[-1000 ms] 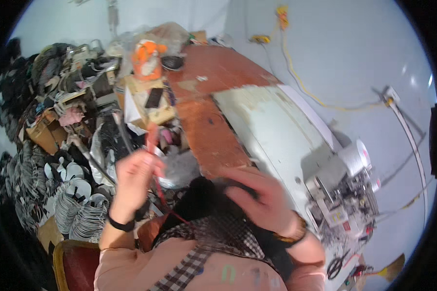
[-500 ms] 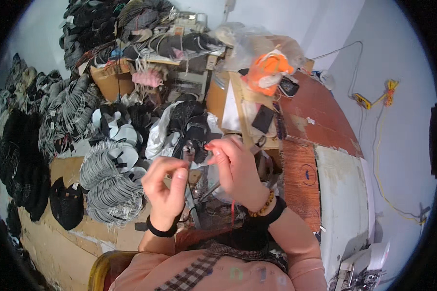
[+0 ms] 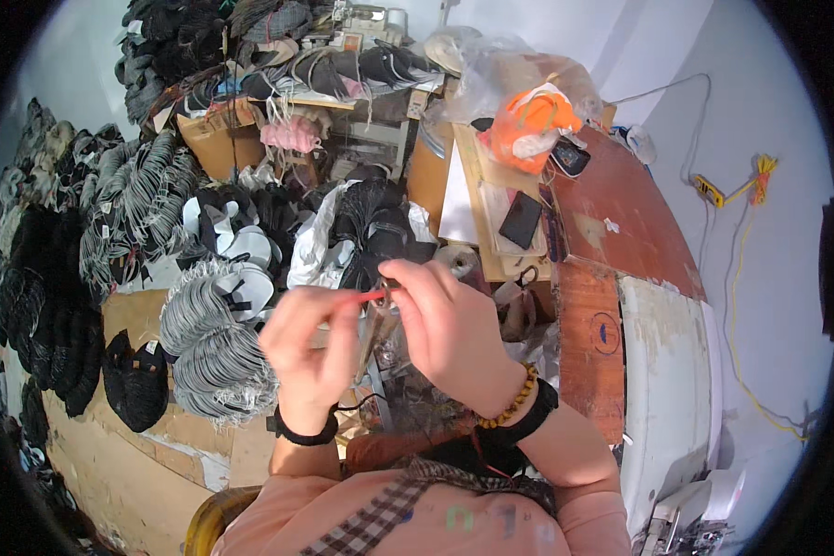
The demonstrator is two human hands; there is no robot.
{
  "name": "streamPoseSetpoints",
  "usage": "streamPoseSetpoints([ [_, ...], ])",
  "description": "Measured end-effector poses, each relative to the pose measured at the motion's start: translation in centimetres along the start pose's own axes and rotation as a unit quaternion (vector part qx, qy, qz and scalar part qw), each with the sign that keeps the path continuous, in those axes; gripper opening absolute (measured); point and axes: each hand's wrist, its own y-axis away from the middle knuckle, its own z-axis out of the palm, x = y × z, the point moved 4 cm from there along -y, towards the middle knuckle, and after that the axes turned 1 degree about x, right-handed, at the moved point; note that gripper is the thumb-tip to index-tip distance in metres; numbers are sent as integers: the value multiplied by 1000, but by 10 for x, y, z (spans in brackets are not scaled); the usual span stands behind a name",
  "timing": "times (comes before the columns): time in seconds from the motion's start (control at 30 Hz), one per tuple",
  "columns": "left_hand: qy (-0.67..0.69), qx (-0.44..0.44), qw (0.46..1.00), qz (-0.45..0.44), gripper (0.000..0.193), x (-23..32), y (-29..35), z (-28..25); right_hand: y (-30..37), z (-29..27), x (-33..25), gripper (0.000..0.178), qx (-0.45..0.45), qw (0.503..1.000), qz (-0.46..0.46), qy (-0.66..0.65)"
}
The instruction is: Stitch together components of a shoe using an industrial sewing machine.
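My left hand (image 3: 308,350) is closed, thumb and forefinger pinched on the left end of a thin red strip (image 3: 371,296), perhaps yarn or cord. My right hand (image 3: 454,338) is closed at the strip's other end, its fingers bent and the fingertips partly hidden. Between the fingertips shows a small shiny metal piece (image 3: 385,293); whether it is held or belongs to the stand below cannot be told. Under the hands stands a narrow metal frame (image 3: 372,345), partly covered by them. Black bands are on both wrists, with a beaded bracelet on the right.
Bundled grey knit pieces (image 3: 218,347) and a black knit piece (image 3: 135,382) lie on cardboard at left. Beyond the hands sit black pieces in a white bag (image 3: 315,246). At right are a phone (image 3: 521,221), an orange bag (image 3: 533,125) and a reddish board (image 3: 591,347).
My hands have drawn together, and the red strip now spans between them. Earlier, red showed only at my right fingertips. The whole view has shifted slightly.
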Motion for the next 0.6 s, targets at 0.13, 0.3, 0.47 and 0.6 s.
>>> streamPoseSetpoints([
  [0.13,364,-160,854,-336,10,-16,24,-2,16,-3,3,16,0,998,-10,-67],
  [0.3,614,-222,644,-400,26,-17,59,40,25,2,-1,17,-6,992,38,-120],
  [0.47,718,-96,555,-409,43,-14,66,52,25,-11,-26,13,70,995,-9,-66],
  [0.6,614,-32,719,-325,36,-3,52,37,39,-1,-60,15,-94,979,-153,-95],
])
